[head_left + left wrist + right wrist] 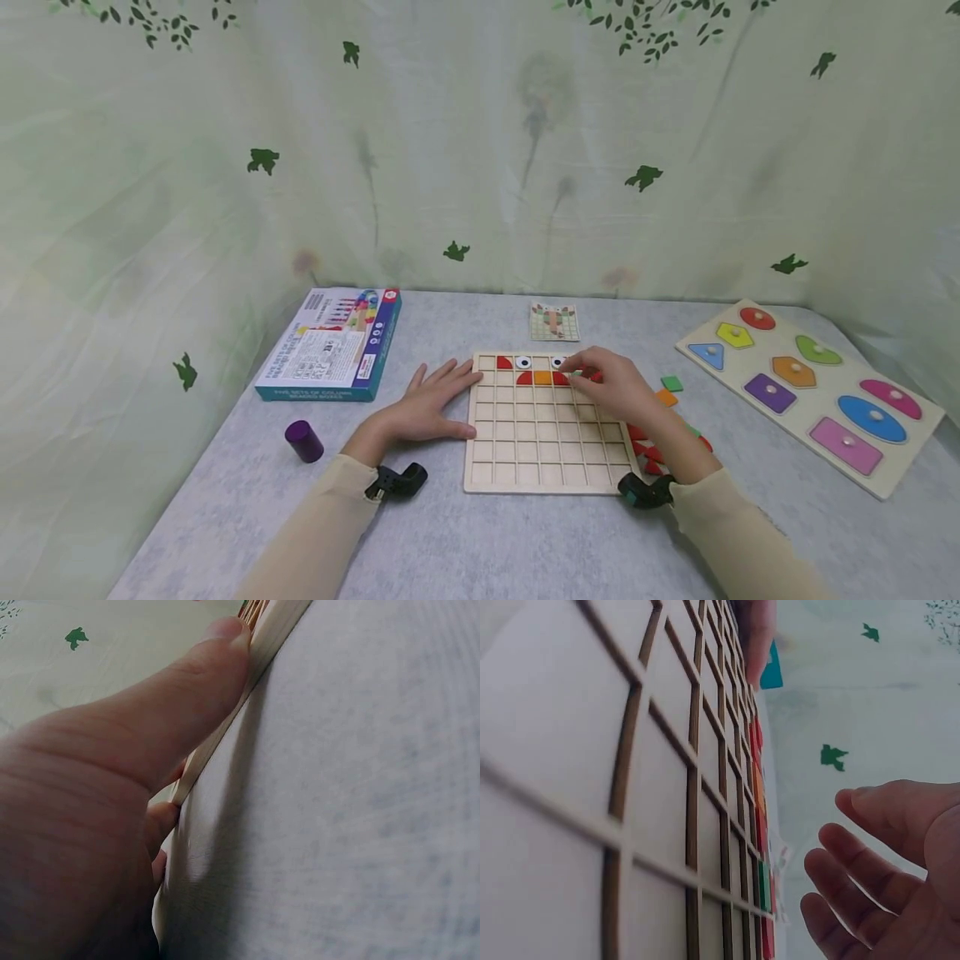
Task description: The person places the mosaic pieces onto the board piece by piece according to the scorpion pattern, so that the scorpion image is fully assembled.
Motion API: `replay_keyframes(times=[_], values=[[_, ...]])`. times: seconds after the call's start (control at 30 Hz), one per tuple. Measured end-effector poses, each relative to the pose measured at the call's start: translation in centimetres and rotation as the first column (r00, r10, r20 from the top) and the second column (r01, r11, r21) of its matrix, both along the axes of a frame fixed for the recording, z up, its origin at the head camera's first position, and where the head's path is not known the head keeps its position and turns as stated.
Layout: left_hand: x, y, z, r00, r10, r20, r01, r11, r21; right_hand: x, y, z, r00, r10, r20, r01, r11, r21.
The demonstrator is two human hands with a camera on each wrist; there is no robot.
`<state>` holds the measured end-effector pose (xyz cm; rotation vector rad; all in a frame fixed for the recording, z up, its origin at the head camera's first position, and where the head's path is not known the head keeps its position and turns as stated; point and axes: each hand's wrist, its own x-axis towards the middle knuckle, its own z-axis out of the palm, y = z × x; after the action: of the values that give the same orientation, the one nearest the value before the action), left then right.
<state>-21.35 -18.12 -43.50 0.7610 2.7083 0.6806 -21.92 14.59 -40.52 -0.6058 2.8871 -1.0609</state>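
Left hand [431,410], spread, nothing gripped, is being rested against the left edge of the grid board [555,433], mid-table [480,542]. Right eye tile [557,362], top row, is being partly covered by the right hand [615,385]; can't tell if anything's being pinched.

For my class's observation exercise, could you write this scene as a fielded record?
Left hand: touches the grid board at its left edge
Right hand: above the board's upper right, holding nothing visible
On board: two eyes, orange square, red pieces
Picture card: behind the board
Loose pieces: right of the board
Box and purple cylinder: left of the board
Shape puzzle: far right
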Motion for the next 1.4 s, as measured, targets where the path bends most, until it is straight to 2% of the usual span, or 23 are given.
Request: replay_keyframes(times=[0.27,0.6,0.77,1.13,1.4], values=[[0.1,0.1,0.0,1.0,0.0,0.019,0.0,1.0,0.0,1.1,2.6,0.3,0.998,-0.039,0.049,0.038,0.999,0.03],[0.0,0.1,-0.2,1.0,0.006,0.015,-0.005,1.0,-0.008,2.2,5.7,-0.3,0.997,-0.024,0.069,0.02,0.998,0.063],[0.0,0.1,-0.2,1.0,0.012,0.02,-0.012,1.0,-0.009,2.5,6.8,-0.7,0.997,0.011,0.07,-0.016,0.997,0.077],[0.0,0.1,0.1,1.0,0.009,0.012,-0.008,1.0,-0.011,2.4,8.3,-1.4,0.982,0.059,0.18,-0.076,0.993,0.086],[0.0,0.1,-0.1,1.0,0.007,0.009,-0.007,1.0,-0.008,2.4,9.1,-1.3,0.972,0.101,0.213,-0.121,0.989,0.084]])
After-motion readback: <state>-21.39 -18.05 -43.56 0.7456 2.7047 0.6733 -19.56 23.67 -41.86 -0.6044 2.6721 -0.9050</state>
